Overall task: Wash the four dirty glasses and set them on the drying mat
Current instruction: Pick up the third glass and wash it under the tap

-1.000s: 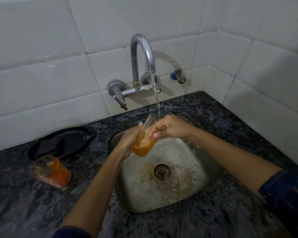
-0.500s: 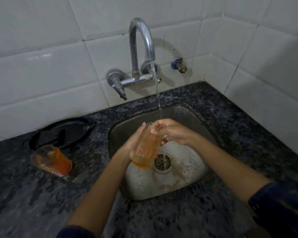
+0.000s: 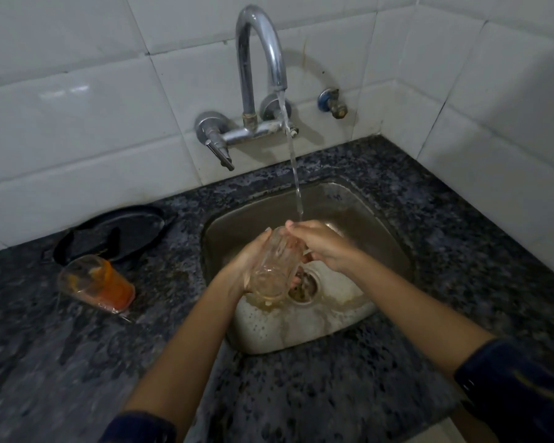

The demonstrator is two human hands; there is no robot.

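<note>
Over the steel sink [image 3: 394, 251] I hold a clear glass [image 3: 274, 266], tilted with its mouth toward the tap. My left hand [image 3: 242, 266] cups its side and base. My right hand [image 3: 320, 244] grips its rim, fingers at the mouth. Water streams from the tap [image 3: 263, 59] onto my right hand's fingers by the rim. The glass looks almost clear, with a little brownish water at its bottom. A second glass [image 3: 100, 284] with orange residue stands on the dark counter to the left of the sink.
A black plate [image 3: 135, 225] with a dark item on it lies behind the orange glass by the wall. Brown-tinted water pools around the drain [image 3: 304, 289]. A small blue valve [image 3: 331, 103] sticks out of the tiled wall. White tiled walls close in the back and right.
The orange liquid has left the glass in my hands; it now looks nearly clear. My hands and the glass have sunk lower in the sink, with tinted water spreading round the drain.
</note>
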